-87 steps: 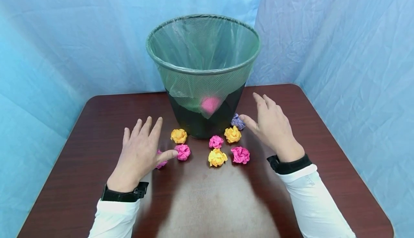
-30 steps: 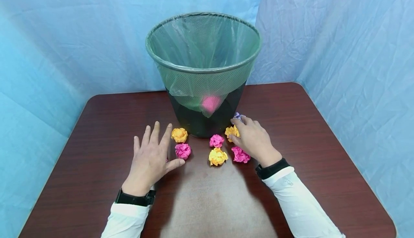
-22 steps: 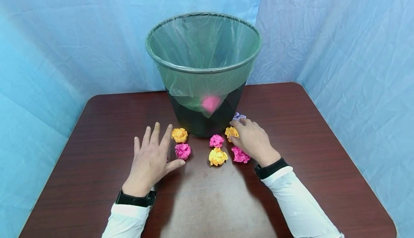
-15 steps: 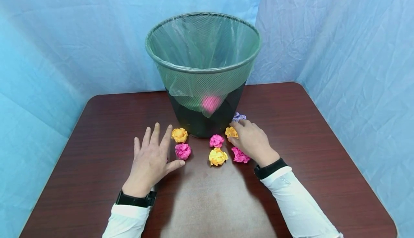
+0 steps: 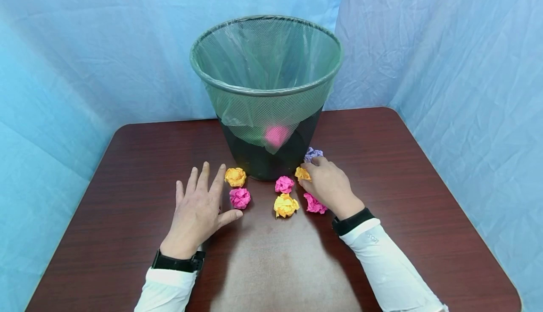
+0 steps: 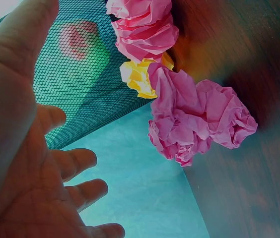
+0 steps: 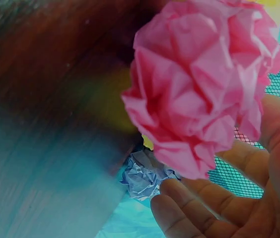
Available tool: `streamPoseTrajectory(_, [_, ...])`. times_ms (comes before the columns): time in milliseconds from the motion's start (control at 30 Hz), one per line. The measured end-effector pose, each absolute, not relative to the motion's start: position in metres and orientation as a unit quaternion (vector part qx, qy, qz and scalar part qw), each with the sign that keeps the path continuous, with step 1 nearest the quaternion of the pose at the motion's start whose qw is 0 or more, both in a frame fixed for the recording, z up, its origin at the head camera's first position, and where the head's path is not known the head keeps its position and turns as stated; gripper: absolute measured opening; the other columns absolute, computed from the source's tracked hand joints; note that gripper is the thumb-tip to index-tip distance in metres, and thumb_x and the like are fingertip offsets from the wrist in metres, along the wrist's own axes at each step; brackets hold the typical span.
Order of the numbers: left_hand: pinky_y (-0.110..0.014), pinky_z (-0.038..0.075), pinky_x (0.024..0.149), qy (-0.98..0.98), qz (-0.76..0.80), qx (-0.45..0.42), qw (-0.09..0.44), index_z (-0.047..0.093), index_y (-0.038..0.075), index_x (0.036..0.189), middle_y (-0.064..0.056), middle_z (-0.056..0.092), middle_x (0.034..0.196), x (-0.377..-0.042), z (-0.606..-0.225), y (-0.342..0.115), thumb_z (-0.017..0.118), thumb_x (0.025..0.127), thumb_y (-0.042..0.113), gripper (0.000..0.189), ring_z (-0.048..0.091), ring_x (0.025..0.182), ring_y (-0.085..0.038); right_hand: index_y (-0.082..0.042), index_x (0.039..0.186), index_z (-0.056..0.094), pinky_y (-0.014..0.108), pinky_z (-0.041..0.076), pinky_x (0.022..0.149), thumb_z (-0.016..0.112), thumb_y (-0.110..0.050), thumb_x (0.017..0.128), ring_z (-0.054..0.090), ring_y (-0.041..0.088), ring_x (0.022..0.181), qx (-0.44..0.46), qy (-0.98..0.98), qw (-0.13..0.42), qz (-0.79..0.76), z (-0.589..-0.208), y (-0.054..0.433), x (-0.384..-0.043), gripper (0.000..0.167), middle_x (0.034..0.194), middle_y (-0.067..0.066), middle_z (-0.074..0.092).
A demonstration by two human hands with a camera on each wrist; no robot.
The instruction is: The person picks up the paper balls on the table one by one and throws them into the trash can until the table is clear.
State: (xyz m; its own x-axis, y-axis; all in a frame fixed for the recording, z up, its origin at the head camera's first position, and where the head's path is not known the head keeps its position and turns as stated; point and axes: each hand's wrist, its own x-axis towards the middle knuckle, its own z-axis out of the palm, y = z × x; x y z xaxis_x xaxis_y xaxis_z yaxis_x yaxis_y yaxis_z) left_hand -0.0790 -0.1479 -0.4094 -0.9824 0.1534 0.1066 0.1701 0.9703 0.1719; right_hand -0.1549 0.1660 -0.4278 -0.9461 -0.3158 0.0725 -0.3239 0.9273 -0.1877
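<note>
My left hand (image 5: 196,213) lies with fingers spread and straight, holding nothing, beside an orange-yellow crumpled paper ball (image 5: 235,177) and a pink paper ball (image 5: 240,198). In the left wrist view, another magenta paper ball (image 6: 194,114) sits in front of the palm; the hand mostly hides it from the head view. With thumb and fingers, my right hand (image 5: 330,184) pinches a yellow paper ball (image 5: 302,174) at the bin's base. A pink paper ball (image 7: 194,89) blocks most of this grip in the right wrist view. A purple paper ball (image 5: 313,154) touches or nearly touches the right fingers.
A tall mesh waste bin (image 5: 266,91) with a clear liner stands at the back; something pink (image 5: 276,135) shows through its wall. Between the hands lie a small pink ball (image 5: 284,184) and a yellow ball (image 5: 286,206). Blue cloth surrounds the dark wooden table (image 5: 127,175).
Both hands have moved inward since the oldest frame. My right hand came down to the yellow ball at the bin's base, and its fingers have drawn in around it. My left hand stays nearly still lately.
</note>
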Motion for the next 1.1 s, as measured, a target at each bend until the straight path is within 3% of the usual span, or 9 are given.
streamPoseTrajectory(433, [-0.082, 0.021, 0.114, -0.991, -0.091, -0.082, 0.044, 0.028, 0.018, 0.166, -0.028, 0.029, 0.167, -0.0779, -0.4107, -0.1489, 0.085, 0.072, 0.07, 0.121, 0.025, 0.153, -0.055, -0.009, 0.125, 0.075, 0.049, 0.061, 0.091, 0.085, -0.032, 0.087, 0.065, 0.034, 0.112, 0.169, -0.978, 0.048, 0.108, -0.4298, 0.1647, -0.1542, 0.045, 0.118, 0.018, 0.068])
streamPoseTrajectory(833, [-0.082, 0.02, 0.114, -0.991, -0.095, -0.085, 0.046, 0.029, 0.018, 0.166, -0.028, 0.031, 0.166, -0.0785, -0.4123, -0.1496, 0.084, 0.073, 0.07, 0.12, 0.027, 0.152, -0.055, -0.009, 0.125, 0.075, 0.046, 0.063, 0.077, 0.085, -0.035, 0.087, 0.064, 0.03, 0.094, 0.154, -0.982, 0.036, 0.102, -0.4301, 0.1618, -0.1535, 0.047, 0.108, 0.017, 0.064])
streamPoseTrajectory(1100, [-0.082, 0.02, 0.114, -0.991, -0.096, -0.08, 0.04, 0.029, 0.018, 0.166, -0.028, 0.031, 0.166, -0.0794, -0.4121, -0.1499, 0.084, 0.074, 0.069, 0.119, 0.025, 0.153, -0.055, -0.007, 0.129, 0.071, 0.051, 0.062, 0.086, 0.084, -0.036, 0.087, 0.066, 0.033, 0.105, 0.151, -0.983, 0.011, 0.1, -0.4315, 0.16, -0.1568, 0.052, 0.119, 0.019, 0.067])
